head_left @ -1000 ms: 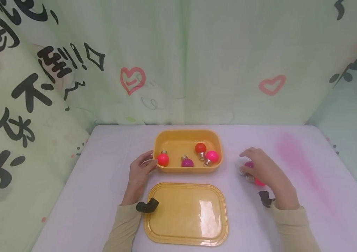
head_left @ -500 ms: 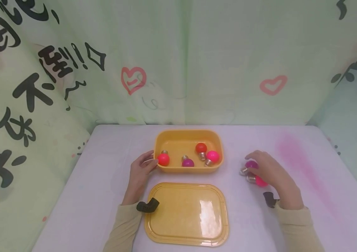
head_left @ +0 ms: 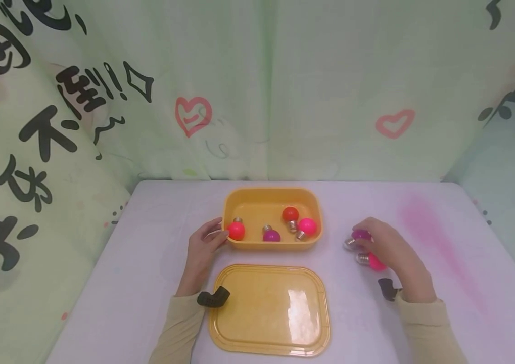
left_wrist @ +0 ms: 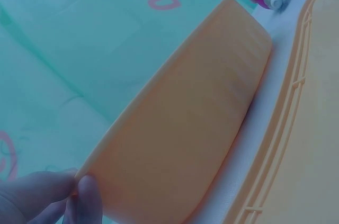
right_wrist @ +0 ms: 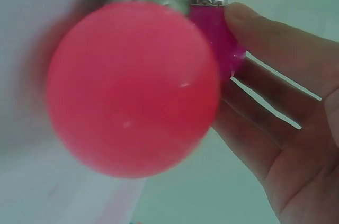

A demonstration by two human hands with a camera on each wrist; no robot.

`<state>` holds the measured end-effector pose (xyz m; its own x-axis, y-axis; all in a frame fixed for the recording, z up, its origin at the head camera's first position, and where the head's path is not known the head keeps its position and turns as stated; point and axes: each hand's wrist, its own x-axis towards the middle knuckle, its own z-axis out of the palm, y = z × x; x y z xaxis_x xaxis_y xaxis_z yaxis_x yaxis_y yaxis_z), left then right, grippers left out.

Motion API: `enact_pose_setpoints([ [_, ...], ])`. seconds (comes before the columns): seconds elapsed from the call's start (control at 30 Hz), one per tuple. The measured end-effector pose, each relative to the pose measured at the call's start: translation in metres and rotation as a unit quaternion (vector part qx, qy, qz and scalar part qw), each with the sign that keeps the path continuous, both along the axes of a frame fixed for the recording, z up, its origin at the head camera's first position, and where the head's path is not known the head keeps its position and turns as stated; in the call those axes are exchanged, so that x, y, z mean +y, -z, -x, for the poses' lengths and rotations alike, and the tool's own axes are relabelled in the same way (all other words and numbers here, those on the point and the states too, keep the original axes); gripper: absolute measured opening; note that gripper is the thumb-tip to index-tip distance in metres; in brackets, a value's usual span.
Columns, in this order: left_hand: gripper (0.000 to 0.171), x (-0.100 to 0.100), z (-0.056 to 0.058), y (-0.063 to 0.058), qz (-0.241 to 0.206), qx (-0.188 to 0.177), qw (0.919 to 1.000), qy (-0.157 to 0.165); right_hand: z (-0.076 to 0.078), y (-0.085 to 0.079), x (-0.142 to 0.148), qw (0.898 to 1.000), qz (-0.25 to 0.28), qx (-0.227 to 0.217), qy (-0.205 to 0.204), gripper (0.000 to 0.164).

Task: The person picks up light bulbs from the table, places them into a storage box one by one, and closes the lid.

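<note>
My left hand (head_left: pixel 203 247) grips the left end of a yellow plastic box (head_left: pixel 273 245), thumb and fingers pinching its rim, as the left wrist view shows. Inside the box lie several small light bulbs: a red-pink bulb (head_left: pixel 236 231) at the left, a purple bulb (head_left: pixel 272 236) in the middle, and a red bulb (head_left: pixel 290 214) and a pink bulb (head_left: pixel 307 226) at the right. To the right of the box, my right hand (head_left: pixel 382 245) pinches another purple bulb (right_wrist: pixel 220 38) by its globe, metal base pointing left. Close beside it on the table rests another pink bulb (right_wrist: pixel 132 91).
A yellow lid (head_left: pixel 268 311) lies flat on the white table (head_left: pixel 148 283) in front of the box, near my left forearm. Behind the table hangs a pale green curtain (head_left: pixel 321 141) with hearts and black writing.
My right hand has shifted slightly right, and its fingers have closed around the purple bulb, which has moved a little off the pink one. The left hand and box stay put.
</note>
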<state>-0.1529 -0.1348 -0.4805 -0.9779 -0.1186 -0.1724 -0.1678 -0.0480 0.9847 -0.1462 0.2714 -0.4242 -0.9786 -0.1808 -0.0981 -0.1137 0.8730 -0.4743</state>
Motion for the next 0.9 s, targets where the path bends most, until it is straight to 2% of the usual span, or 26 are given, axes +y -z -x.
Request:
enact_pose_setpoints([
  [0.13, 0.046, 0.000, -0.001, 0.000, 0.000, 0.002, 1.0000, -0.001, 0.001, -0.006, -0.004, 1.000, 0.018, 0.021, 0.000, 0.031],
  [0.5, 0.044, 0.000, -0.001, 0.000, 0.008, 0.005, 0.9999, 0.005, 0.000, -0.024, -0.016, 0.994, 0.027, 0.100, -0.026, 0.029],
  [0.73, 0.045, 0.000, -0.001, 0.000, 0.003, 0.010, 0.9999, 0.003, -0.001, -0.034, -0.027, 0.995, 0.039, 0.090, -0.014, 0.031],
  [0.9, 0.045, 0.001, -0.001, -0.001, -0.002, 0.011, 0.9999, 0.003, -0.001, -0.036, -0.034, 0.993, 0.053, 0.102, -0.016, 0.031],
])
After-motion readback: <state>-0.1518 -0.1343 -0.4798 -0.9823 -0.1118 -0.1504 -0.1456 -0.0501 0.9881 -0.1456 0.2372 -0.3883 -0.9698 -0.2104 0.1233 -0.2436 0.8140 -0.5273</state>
